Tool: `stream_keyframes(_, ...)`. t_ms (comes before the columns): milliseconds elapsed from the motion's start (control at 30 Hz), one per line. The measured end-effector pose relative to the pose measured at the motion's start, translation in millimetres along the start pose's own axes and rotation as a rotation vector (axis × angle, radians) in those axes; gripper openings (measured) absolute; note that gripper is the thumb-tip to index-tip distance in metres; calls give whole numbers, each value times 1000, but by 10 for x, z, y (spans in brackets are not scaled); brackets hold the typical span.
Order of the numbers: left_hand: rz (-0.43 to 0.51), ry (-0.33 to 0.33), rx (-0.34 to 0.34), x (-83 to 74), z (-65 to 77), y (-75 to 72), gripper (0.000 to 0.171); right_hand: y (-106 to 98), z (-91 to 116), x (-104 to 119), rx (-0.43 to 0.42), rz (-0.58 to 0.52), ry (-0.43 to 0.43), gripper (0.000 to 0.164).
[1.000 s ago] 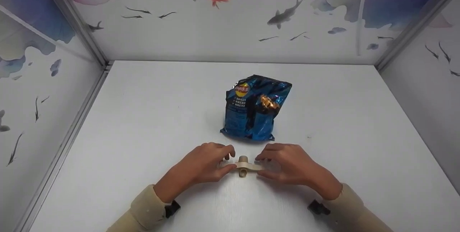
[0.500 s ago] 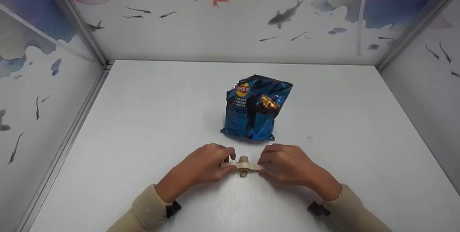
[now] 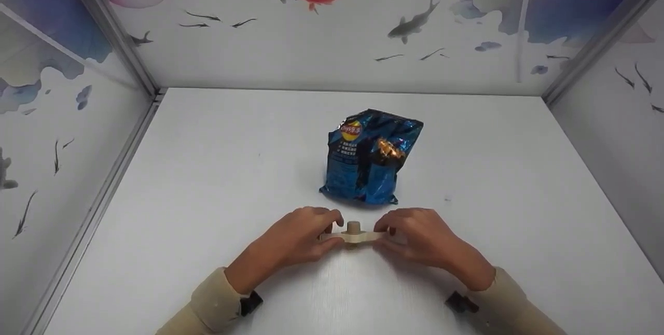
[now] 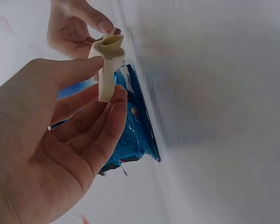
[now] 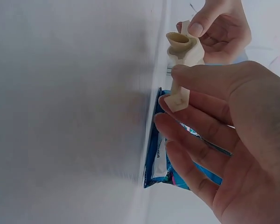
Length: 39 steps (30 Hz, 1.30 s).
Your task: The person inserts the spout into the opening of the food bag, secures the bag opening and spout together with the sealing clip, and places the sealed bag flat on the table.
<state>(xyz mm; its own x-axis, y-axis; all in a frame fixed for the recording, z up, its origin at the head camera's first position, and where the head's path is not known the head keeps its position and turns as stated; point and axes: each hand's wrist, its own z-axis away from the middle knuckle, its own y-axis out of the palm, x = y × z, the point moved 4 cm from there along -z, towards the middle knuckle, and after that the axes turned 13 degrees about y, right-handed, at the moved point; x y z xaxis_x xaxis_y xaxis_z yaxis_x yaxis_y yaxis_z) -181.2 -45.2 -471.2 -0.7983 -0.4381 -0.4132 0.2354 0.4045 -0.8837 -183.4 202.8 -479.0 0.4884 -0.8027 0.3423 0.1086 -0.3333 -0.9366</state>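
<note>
A cream plastic bag clip (image 3: 358,237), a flat bar with a short round spout through its middle, is held level low over the white table, near the front. My left hand (image 3: 301,236) pinches its left end between thumb and fingers. At the other end, my right hand (image 3: 417,236) pinches the bar the same way. The spout's hollow mouth shows in both wrist views, above the bar (image 4: 106,86). Just beyond the hands stands a blue chip bag (image 3: 363,164), upright, leaning slightly and touched by neither hand.
White panels printed with fish and petals enclose the table (image 3: 207,169) at the back and both sides. A grey metal rail (image 3: 104,190) runs along the left edge. Each cuffed sleeve has a small black device at the wrist.
The clip has turned in my hands, so the spout's mouth that faced me is now mostly hidden in the head view. My right fingers have closed onto its right end. The chip bag stays put.
</note>
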Motion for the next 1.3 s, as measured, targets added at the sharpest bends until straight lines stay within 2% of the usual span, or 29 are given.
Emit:
stream_keyframes(133, 43, -28, -44, 6, -4, -8, 33, -38, 6, 9, -83, -38, -24, 21)
stream_keyframes(300, 184, -73, -114, 43, -50, 8, 40, -70, 7, 21, -181, -83, -74, 22)
stream_keyframes(500, 272, -106, -178, 74, -111, 30, 34, -71, -1, 13, -247, -127, -84, 22)
stream_keyframes(667, 365, -103, -236, 83, -131, 41, 26, -63, -11, -6, -269, -184, -75, 24)
stream_keyframes(800, 408, -96, -242, 90, -134, 62, 24, -57, -35, -18, -250, -249, -43, 24)
stream_keyframes(900, 416, -83, -229, 95, -142, 90, 23, -56, -58, -40, -236, -294, -7, 21)
stream_keyframes(1033, 440, -69, -229, 83, -151, 107, 24, -69, -78, -75, -256, -340, 40, 19)
stream_keyframes(1133, 459, -64, -238, 66, -157, 116, 32, -70, -80, -91, -265, -367, 74, 21)
stream_keyframes(1300, 417, -41, -266, 33, -157, 133, 37, -65, -69, -67, -264, -363, 91, 23)
